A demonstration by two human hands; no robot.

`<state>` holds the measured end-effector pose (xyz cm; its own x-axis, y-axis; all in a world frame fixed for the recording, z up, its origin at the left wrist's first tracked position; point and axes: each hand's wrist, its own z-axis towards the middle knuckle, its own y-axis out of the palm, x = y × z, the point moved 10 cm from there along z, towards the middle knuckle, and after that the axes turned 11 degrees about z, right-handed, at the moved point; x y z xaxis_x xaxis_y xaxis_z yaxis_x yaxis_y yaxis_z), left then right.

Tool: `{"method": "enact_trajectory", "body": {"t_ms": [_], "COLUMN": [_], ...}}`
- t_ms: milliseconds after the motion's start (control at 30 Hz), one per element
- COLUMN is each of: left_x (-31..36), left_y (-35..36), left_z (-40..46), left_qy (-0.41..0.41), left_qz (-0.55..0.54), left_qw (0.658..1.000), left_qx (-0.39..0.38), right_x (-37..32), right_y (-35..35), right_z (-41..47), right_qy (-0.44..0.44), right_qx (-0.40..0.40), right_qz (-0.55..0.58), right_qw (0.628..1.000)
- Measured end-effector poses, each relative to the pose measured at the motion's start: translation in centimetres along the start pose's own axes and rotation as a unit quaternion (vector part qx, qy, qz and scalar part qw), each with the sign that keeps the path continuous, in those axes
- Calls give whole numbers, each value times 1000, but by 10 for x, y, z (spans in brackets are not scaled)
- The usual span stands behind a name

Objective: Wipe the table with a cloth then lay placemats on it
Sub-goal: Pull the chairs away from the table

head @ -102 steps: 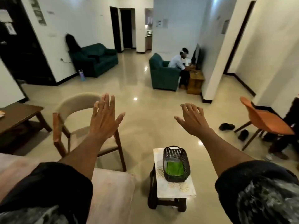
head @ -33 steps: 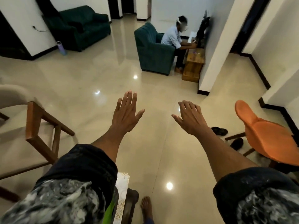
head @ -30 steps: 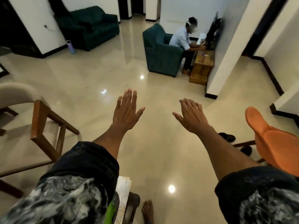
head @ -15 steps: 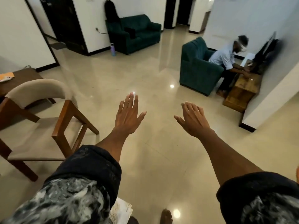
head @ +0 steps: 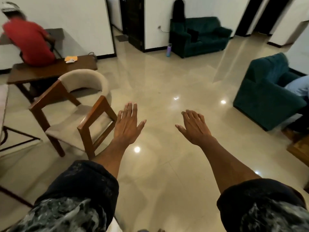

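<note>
Your left hand (head: 127, 126) and right hand (head: 194, 129) hover over the floor (head: 167, 81), each grip wide, holding nothing; no cloth shows.

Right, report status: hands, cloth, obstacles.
Left hand open, right hand open, both empty over glossy tiled floor. No cloth or placemats in view. Beige-cushioned wooden armchair beside left hand.

Bare glossy floor (head: 167, 81) lies ahead of both outstretched hands. A wooden armchair (head: 78, 113) stands just left; a green armchair (head: 267, 97) blocks the right, possibly occupied.
</note>
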<state>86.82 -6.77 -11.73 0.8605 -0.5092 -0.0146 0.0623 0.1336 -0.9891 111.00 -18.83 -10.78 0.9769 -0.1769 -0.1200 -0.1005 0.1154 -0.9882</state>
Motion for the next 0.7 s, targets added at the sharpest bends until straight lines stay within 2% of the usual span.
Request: {"method": "enact_trajectory", "body": {"t_ms": [167,367,500,633,700], "left_x": [-61,-130,-164,-187,-194], "left_y": [27,47,61,62,68], "left_z": [8,33,65,104,124], "left_qy": [-75,-158,-194,-205,-209], "left_qz": [-13,-5,3,-18,-34], "left_qw": [996,986,980,977,976], "left_qx": [-40,-51,-51,-50,-51], "right_x": [-43,-81,-99,-110,-119], "right_y": [36,87,94,78,80], "right_z": [76,163,223,279,303], "right_qy": [-80,-150,-171,-175,-186], "right_qx": [-32,-64,-66,-32,-46], "right_qz": [31,34,34,27,26], "right_qw": [996,986,982,984,981]}}
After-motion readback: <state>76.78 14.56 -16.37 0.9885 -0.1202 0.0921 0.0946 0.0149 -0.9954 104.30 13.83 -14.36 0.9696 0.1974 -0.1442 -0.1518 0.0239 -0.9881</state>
